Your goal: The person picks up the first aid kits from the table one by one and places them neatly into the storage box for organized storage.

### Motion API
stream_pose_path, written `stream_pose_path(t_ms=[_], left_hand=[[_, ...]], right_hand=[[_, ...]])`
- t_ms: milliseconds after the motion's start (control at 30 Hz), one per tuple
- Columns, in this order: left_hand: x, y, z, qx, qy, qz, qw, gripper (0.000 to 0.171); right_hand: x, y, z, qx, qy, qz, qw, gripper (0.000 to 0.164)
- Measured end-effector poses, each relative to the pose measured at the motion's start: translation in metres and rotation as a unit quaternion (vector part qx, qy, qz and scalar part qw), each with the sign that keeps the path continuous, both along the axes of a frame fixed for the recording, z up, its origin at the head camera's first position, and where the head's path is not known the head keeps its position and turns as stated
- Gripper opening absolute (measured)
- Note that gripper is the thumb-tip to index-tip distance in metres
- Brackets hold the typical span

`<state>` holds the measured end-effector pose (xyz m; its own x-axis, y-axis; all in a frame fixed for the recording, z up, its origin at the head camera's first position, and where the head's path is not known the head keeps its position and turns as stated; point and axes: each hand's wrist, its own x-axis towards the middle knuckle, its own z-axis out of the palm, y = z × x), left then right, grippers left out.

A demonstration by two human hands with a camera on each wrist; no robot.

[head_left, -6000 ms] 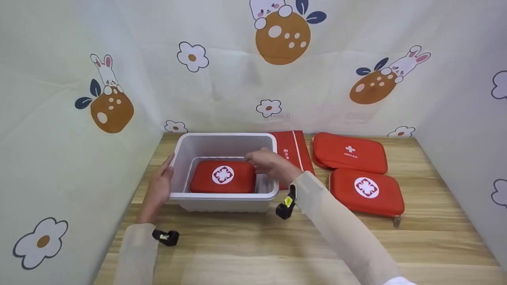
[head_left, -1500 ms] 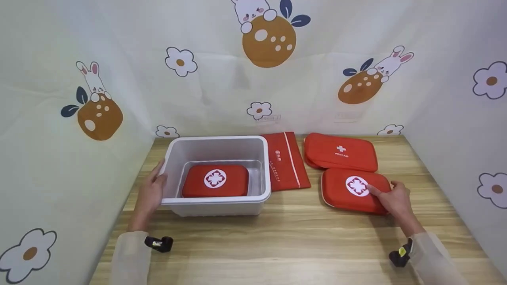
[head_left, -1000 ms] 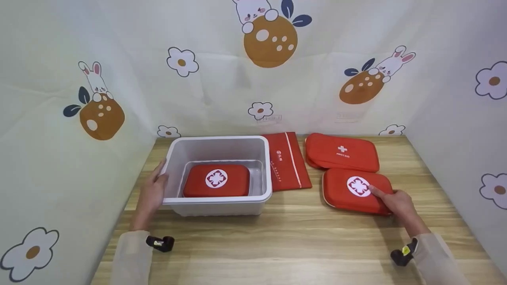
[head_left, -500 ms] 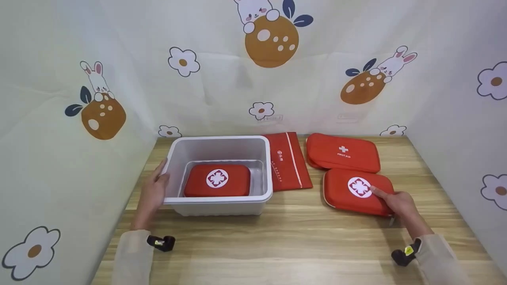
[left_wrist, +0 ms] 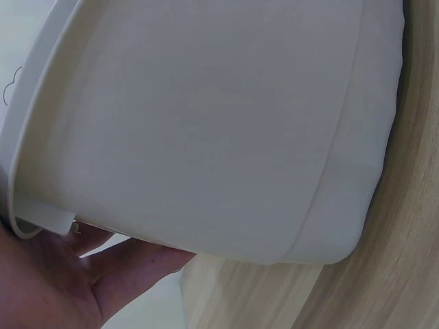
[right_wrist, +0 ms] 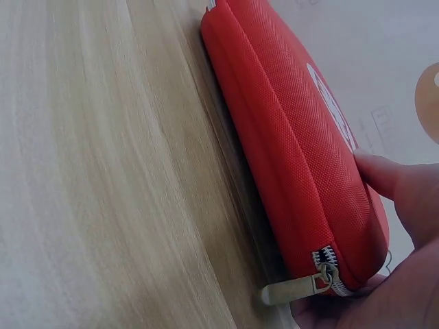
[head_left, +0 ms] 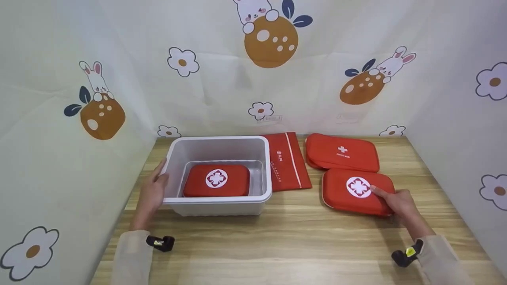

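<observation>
Right now the right hand (head_left: 398, 202) grips the near right corner of a red first-aid case (head_left: 356, 191) that lies flat on the wooden table (head_left: 301, 237), to the right of the bin. Its thumb lies along the top of the case, close to the white cross emblem, and the other fingers go under the edge; the right wrist view shows the thumb (right_wrist: 384, 175) pressed on the fabric lid and the palm wrapped below the zipper pull (right_wrist: 302, 288), so the hand is curled round the case rather than spread. The case's underside rests on the wood along its length in that view.

The left hand (head_left: 152, 192) rests against the left wall of a white plastic bin (head_left: 218, 204), fingers fairly straight and laid along the rim; the left wrist view shows the palm (left_wrist: 62, 288) just under the bin's lip (left_wrist: 41, 212), touching it without a tight curl. Inside the bin a second red case with a cross emblem (head_left: 216, 180) lies flat on the bottom.

Beyond the gripped case, just behind it, sits a flatter red pouch with a small white cross (head_left: 342, 152). Between that pouch and the bin lies a red sleeve with a white stripe (head_left: 287, 162), its edge touching the bin's right side. Printed cloth with rabbits and flowers (head_left: 269, 35) walls the table on three sides
</observation>
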<state>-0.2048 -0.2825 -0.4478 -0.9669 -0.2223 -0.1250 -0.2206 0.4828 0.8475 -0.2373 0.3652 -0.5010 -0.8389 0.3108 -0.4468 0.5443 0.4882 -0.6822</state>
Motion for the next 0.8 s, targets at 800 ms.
stream_pose_path(t_ms=[800], left_hand=[[-0.0014, -0.0011, -0.0019, -0.008, -0.010, -0.002, 0.9999, 0.053]], right_hand=[[-0.0032, -0.0052, -0.0020, -0.094, 0.036, -0.128, 0.987, 0.095]])
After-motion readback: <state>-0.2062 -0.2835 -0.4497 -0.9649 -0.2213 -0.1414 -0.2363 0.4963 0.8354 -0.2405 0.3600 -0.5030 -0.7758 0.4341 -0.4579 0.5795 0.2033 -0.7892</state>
